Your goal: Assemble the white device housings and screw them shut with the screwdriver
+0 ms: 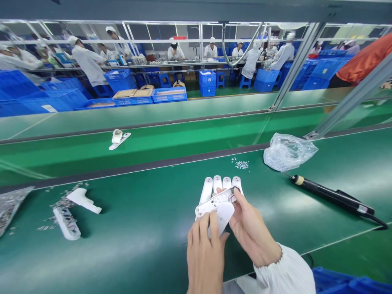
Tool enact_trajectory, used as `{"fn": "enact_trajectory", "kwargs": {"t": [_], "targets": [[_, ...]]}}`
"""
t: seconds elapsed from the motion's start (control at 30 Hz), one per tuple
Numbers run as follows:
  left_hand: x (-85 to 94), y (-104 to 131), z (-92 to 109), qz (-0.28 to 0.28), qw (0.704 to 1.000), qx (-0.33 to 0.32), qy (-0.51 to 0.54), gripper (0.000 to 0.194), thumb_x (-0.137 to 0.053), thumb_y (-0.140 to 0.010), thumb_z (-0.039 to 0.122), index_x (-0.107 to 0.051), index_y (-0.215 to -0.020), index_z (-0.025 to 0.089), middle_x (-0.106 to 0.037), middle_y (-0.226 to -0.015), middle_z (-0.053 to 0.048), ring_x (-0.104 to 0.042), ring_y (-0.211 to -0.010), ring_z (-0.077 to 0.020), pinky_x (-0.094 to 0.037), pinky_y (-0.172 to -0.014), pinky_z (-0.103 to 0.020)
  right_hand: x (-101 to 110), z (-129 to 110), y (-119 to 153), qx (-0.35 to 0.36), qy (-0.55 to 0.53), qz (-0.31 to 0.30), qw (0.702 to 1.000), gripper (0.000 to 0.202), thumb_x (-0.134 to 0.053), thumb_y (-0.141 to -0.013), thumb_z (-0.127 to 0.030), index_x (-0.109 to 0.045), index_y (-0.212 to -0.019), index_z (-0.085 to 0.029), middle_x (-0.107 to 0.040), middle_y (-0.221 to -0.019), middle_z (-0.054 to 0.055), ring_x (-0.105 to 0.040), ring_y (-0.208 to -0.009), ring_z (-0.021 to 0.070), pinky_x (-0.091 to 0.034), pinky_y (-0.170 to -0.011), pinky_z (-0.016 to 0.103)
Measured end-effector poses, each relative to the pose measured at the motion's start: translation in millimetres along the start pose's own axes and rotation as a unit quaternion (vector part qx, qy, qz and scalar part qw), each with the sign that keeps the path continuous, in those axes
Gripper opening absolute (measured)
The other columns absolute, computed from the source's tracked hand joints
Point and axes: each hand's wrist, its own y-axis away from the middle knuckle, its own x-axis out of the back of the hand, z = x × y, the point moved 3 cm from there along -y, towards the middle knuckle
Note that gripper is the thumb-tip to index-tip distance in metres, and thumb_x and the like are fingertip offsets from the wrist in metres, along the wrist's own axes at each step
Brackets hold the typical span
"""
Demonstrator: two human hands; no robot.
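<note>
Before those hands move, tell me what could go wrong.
Thin red wires show in the open white plastic shell; they might get pinched. The loose heap of tiny silvery pieces could scatter if knocked. The black cylindrical tool points its metal tip toward the crumpled clear plastic bag, which might snag.

Head camera: near, facing forward-down over workbench (pixel 137 237).

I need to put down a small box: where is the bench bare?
Widest: between the left hand and the loose shell at left. Smaller: between the right hand and the black screwdriver. Crowded: around the held shell, with four white handles just beyond, and among the small bits by the loose shell.
</note>
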Motion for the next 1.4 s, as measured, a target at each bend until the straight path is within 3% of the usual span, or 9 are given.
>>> {"fn": "enact_trajectory", "kwargs": {"t": [0.13, 0.27, 0.37, 0.43, 0.6, 0.8, 0.93, 1.17, 1.4], "targets": [[-1.2, 0.6, -5.9, 0.026, 0.999, -0.005, 0.041, 0.032, -0.048, -0.097, 0.008, -0.052, -0.128, 0.015, -0.069, -0.113, -0.016, -0.067, -0.102, -0.0291, -0.054, -0.085, -0.044, 0.9, -2.4, 0.5, 0.008, 0.017, 0.012, 1.000, 0.036, -0.069, -0.087, -0.044, -0.068, -0.112, -0.018, -0.070, -0.121, 0.012, -0.062, -0.122, 0.0271, -0.056, -0.098, 0.040], [16.6, -9.2, -14.8, -0.088, 0.959, 0.131, 0.235, 0.040, -0.048, -0.101, 0.026, -0.046, -0.140, 0.023, -0.066, -0.130, -0.012, -0.069, -0.109, -0.0253, -0.059, -0.079, -0.035, 0.8, -2.0, 0.8, 0.086, 0.194, 0.023, 0.977, 0.038, -0.063, -0.087, -0.058, -0.067, -0.089, -0.020, -0.072, -0.086, 0.007, -0.070, -0.082, 0.0227, -0.057, -0.069, 0.033], [28.4, -15.2, -14.8, -0.109, 0.943, 0.147, 0.277, 0.036, -0.050, -0.100, 0.029, -0.055, -0.136, 0.027, -0.065, -0.133, -0.008, -0.068, -0.114, -0.0248, -0.060, -0.085, -0.034, -0.9, 2.7, 1.9, 0.164, 0.339, 0.011, 0.926, 0.049, -0.054, -0.088, -0.068, -0.053, -0.070, -0.023, -0.051, -0.052, -0.002, -0.047, -0.044, 0.0134, -0.038, -0.044, 0.028], [30.2, -15.9, -15.0, -0.094, 0.948, 0.124, 0.277, 0.033, -0.050, -0.100, 0.027, -0.060, -0.132, 0.027, -0.066, -0.131, -0.007, -0.067, -0.115, -0.0237, -0.059, -0.090, -0.034, -0.4, 8.9, 2.9, 0.143, 0.367, -0.012, 0.919, 0.054, -0.050, -0.087, -0.073, -0.050, -0.067, -0.023, -0.046, -0.047, -0.004, -0.039, -0.039, 0.0121, -0.033, -0.041, 0.028], [26.4, -11.1, -21.6, -0.053, 0.963, 0.111, 0.240, 0.037, -0.053, -0.099, 0.023, -0.061, -0.135, 0.027, -0.063, -0.136, -0.008, -0.062, -0.124, -0.0239, -0.056, -0.100, -0.037, 3.9, 16.9, 9.6, 0.031, 0.219, -0.055, 0.974, 0.057, -0.051, -0.086, -0.074, -0.069, -0.098, -0.021, -0.069, -0.082, 0.007, -0.067, -0.077, 0.0238, -0.053, -0.069, 0.036], [27.8, -18.9, -20.5, -0.101, 0.943, 0.137, 0.287, 0.037, -0.052, -0.100, 0.028, -0.063, -0.135, 0.025, -0.065, -0.136, -0.009, -0.063, -0.123, -0.0250, -0.056, -0.101, -0.039, -3.8, 9.7, 18.0, 0.125, 0.271, -0.120, 0.947, 0.052, -0.066, -0.085, -0.059, -0.068, -0.122, -0.023, -0.070, -0.110, 0.008, -0.063, -0.109, 0.0266, -0.050, -0.094, 0.038], [33.8, -26.8, -19.1, -0.185, 0.897, 0.155, 0.369, 0.044, -0.052, -0.099, 0.033, -0.057, -0.142, 0.025, -0.059, -0.143, -0.007, -0.057, -0.131, -0.0274, -0.050, -0.109, -0.045, -5.7, -0.2, 22.9, 0.134, 0.311, -0.146, 0.929, 0.049, -0.061, -0.091, -0.054, -0.065, -0.129, -0.025, -0.070, -0.115, 0.007, -0.061, -0.112, 0.0249, -0.047, -0.097, 0.036], [44.2, -32.7, -22.6, -0.284, 0.732, 0.260, 0.562, 0.052, -0.060, -0.096, 0.039, -0.050, -0.147, 0.033, -0.052, -0.150, 0.000, -0.060, -0.128, -0.0259, -0.055, -0.103, -0.039, 2.4, -9.7, 21.6, 0.103, 0.303, -0.159, 0.934, 0.050, -0.060, -0.093, -0.050, -0.062, -0.135, -0.023, -0.070, -0.111, 0.008, -0.064, -0.095, 0.0218, -0.050, -0.079, 0.032], [38.2, -26.8, -23.9, -0.264, 0.692, 0.288, 0.607, 0.053, -0.066, -0.094, 0.038, -0.052, -0.144, 0.035, -0.054, -0.149, 0.003, -0.056, -0.133, -0.0252, -0.047, -0.112, -0.040, -0.6, -6.7, 22.1, 0.114, 0.306, -0.161, 0.931, 0.048, -0.061, -0.093, -0.050, -0.064, -0.132, -0.023, -0.070, -0.111, 0.009, -0.064, -0.101, 0.0240, -0.051, -0.078, 0.032]]}}
